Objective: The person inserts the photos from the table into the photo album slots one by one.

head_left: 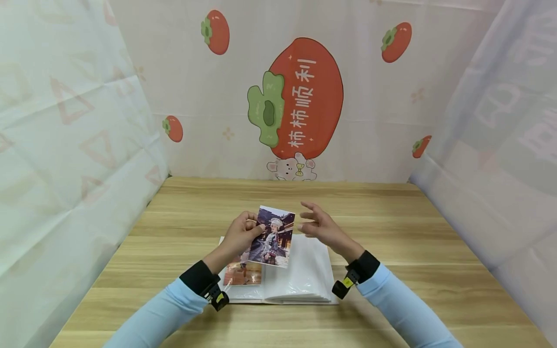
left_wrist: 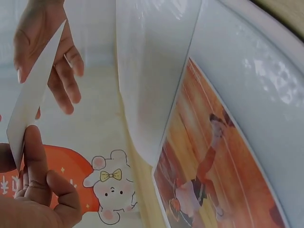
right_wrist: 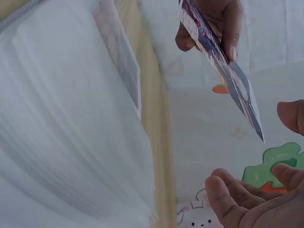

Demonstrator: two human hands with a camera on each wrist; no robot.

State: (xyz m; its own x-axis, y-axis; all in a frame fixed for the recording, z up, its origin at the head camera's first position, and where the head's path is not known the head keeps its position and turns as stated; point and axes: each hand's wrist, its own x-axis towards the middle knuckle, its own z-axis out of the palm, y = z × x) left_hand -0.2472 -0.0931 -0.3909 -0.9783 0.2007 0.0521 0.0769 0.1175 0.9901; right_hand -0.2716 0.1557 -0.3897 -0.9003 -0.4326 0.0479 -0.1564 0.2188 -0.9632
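Note:
Between thumb and fingers, my left hand (head_left: 240, 238) pinches a photo (head_left: 273, 241) by its left edge, above an opened photo album (head_left: 304, 270). The print shows a figure in a pale headdress and dark patterned clothes. Its white back faces the left wrist camera (left_wrist: 38, 85). Just right of the photo, my right hand (head_left: 324, 227) hovers with fingers spread and loosely bent, holding nothing. Another photo (left_wrist: 213, 156), with warm orange tones, sits in the album's left page, partly hidden by the held photo in the head view. The right-hand page is a blank clear sleeve.
The album lies on a wood-grain table (head_left: 391, 217). A white cloth backdrop (head_left: 196, 87) printed with red persimmons stands behind it, and pale cloth walls (head_left: 65, 121) rise on both sides. Each wrist wears a black band with a small camera (head_left: 217, 297).

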